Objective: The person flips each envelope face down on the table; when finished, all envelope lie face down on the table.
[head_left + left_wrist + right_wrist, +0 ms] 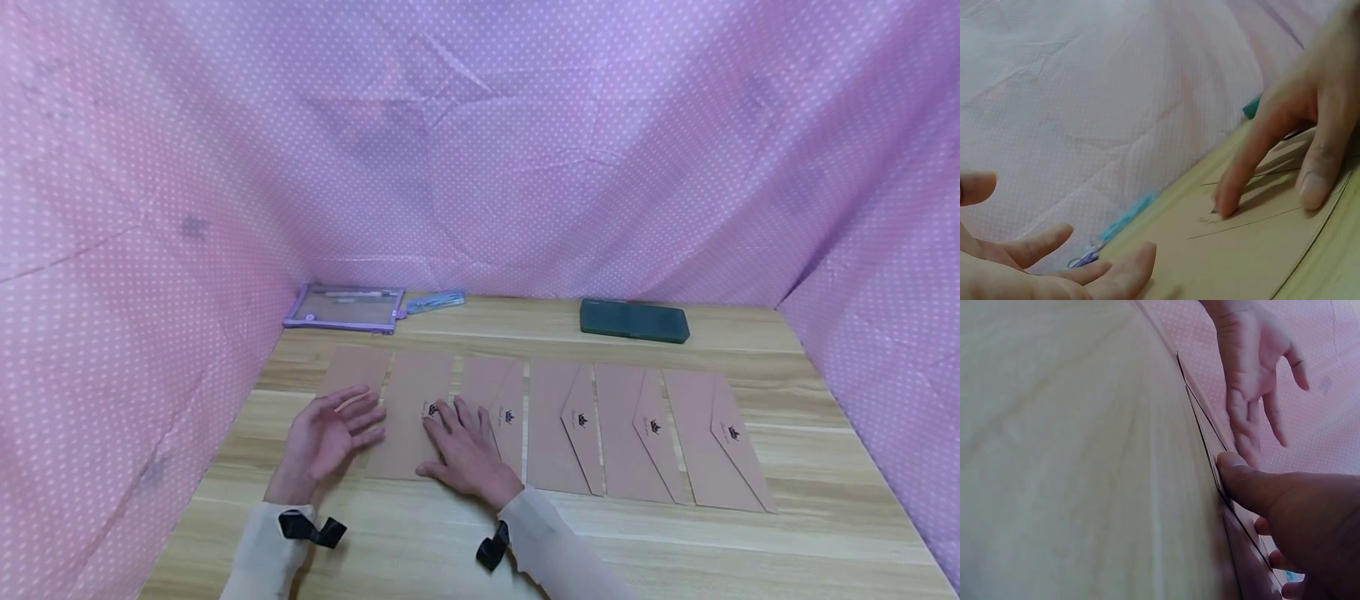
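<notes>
Several kraft-brown envelopes with pointed flaps and small dark crown prints lie in a row on the wooden table. My right hand [468, 454] rests its spread fingers on the second envelope from the left [401, 446] and partly covers the third envelope [487, 375]. In the left wrist view, a fingertip of the right hand [1300, 94] is at the print. The right wrist view has the thumb [1241, 478] at an envelope edge. Holding nothing, my left hand [326, 437] hovers palm inward, fingers apart, over the leftmost envelope [356, 367], hiding its lower part.
A mesh zip pouch with purple edging [341, 308] lies at the back left, pens inside. Beside it is a flat light-blue item [437, 302]. A dark green case [633, 321] lies at the back right. Pink dotted cloth [480, 167] hangs around the table [810, 467].
</notes>
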A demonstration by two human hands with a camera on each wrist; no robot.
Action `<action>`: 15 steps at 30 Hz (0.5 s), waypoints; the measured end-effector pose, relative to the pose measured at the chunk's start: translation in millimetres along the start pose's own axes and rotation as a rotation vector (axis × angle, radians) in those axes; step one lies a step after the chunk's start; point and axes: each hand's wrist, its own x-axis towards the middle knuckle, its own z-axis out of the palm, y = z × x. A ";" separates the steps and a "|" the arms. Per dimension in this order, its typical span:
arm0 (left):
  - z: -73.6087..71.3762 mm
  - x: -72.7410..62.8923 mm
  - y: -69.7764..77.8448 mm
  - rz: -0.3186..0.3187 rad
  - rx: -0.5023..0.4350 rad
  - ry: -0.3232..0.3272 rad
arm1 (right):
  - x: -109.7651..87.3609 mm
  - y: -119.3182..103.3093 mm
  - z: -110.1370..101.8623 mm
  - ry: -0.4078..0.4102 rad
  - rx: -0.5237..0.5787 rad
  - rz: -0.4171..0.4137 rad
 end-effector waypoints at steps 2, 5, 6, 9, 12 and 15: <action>2.3 2.5 -2.1 0.003 0.012 0.005 | 0.2 -0.5 0.3 -0.003 -0.005 -0.001; 10.7 4.3 -5.0 0.046 0.116 0.100 | 0.6 -1.6 1.1 -0.006 0.000 0.000; 13.7 4.5 -5.6 0.058 0.159 0.144 | 0.8 -1.8 1.5 -0.006 0.002 0.001; 22.5 5.0 -6.7 0.065 0.307 0.285 | 0.7 -1.8 2.3 -0.009 0.011 0.003; 28.0 6.2 -6.2 0.024 0.433 0.366 | 0.5 -1.0 2.0 -0.009 0.009 0.008; 29.4 7.0 -5.8 -0.016 0.494 0.387 | 0.3 -0.3 0.7 -0.009 0.006 0.013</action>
